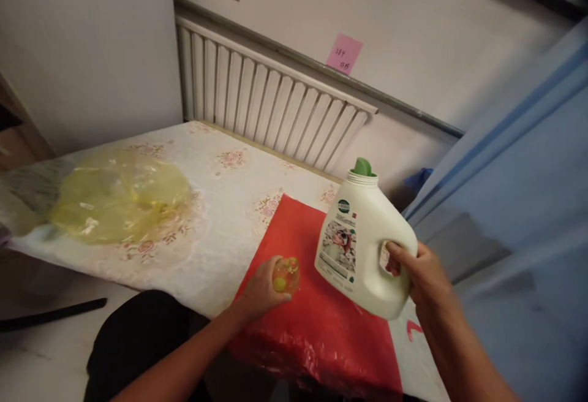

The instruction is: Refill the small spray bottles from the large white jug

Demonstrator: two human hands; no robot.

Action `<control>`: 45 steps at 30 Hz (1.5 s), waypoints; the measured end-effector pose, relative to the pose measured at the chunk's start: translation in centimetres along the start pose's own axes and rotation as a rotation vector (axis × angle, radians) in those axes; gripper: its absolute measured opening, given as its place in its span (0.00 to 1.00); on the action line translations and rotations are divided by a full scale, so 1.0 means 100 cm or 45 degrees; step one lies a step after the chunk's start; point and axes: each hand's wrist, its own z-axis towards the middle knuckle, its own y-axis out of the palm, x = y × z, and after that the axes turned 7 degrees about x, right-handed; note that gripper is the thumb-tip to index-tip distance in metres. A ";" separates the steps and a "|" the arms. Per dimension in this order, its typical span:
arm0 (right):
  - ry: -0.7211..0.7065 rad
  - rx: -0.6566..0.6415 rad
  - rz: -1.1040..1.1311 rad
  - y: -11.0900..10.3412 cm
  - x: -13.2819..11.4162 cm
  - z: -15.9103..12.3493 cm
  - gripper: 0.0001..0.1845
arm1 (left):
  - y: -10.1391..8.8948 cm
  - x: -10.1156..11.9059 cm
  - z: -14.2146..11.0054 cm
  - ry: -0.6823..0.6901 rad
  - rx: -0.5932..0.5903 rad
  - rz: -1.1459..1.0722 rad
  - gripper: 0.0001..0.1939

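Observation:
My right hand [420,270] is closed round the handle of a pale cream detergent jug [367,255], which tilts a little above the red sheet. The jug has no cap on, and a green spout [362,166] shows at its mouth. A label with a flower picture faces me. My left hand [266,288] grips a small clear yellowish container [285,274] just left of the jug. Its far side is hidden by my fingers, and I cannot tell whether there is liquid in it. Under both hands lies a shiny red plastic sheet [275,236].
A flowered tablecloth [215,187] covers the table. On its left part lies a crumpled yellow plastic bag [119,197]. A white radiator [271,102] stands along the wall behind. Blue curtain fabric [528,236] hangs close on the right.

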 end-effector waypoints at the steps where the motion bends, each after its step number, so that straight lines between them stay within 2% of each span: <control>1: 0.018 0.007 -0.052 -0.008 0.005 0.000 0.19 | 0.004 -0.002 0.008 0.005 -0.027 0.010 0.40; 7: 0.091 0.048 -0.351 -0.036 0.029 -0.006 0.22 | 0.020 -0.018 0.039 0.051 -0.089 0.031 0.40; 11: 0.164 0.052 -0.377 -0.039 0.039 -0.015 0.22 | 0.025 -0.031 0.047 0.041 -0.092 -0.008 0.40; 14: 0.180 0.085 -0.353 -0.034 0.047 -0.021 0.22 | 0.027 -0.039 0.048 0.037 -0.084 -0.023 0.40; 19: 0.157 0.124 -0.227 -0.007 0.056 -0.022 0.19 | 0.021 -0.041 0.044 0.056 -0.085 -0.063 0.40; 24: 0.037 0.201 -0.074 0.040 0.060 -0.014 0.15 | 0.001 -0.031 0.030 0.000 -0.102 -0.129 0.38; 27: -0.005 0.232 -0.027 0.070 0.067 -0.012 0.14 | -0.011 -0.022 0.020 -0.039 -0.175 -0.148 0.38; 33: -0.079 0.200 0.067 0.118 0.088 -0.014 0.13 | -0.024 -0.005 -0.006 -0.106 -0.220 -0.104 0.37; 36: -0.102 0.197 0.103 0.132 0.096 -0.020 0.14 | -0.023 -0.002 -0.020 -0.149 -0.222 -0.082 0.38; 40: -0.106 0.194 0.128 0.142 0.104 -0.035 0.14 | -0.020 0.001 -0.036 -0.095 -0.187 -0.148 0.39; 45: -0.083 0.157 0.123 0.146 0.115 -0.049 0.14 | -0.018 0.021 -0.049 -0.086 -0.197 -0.167 0.37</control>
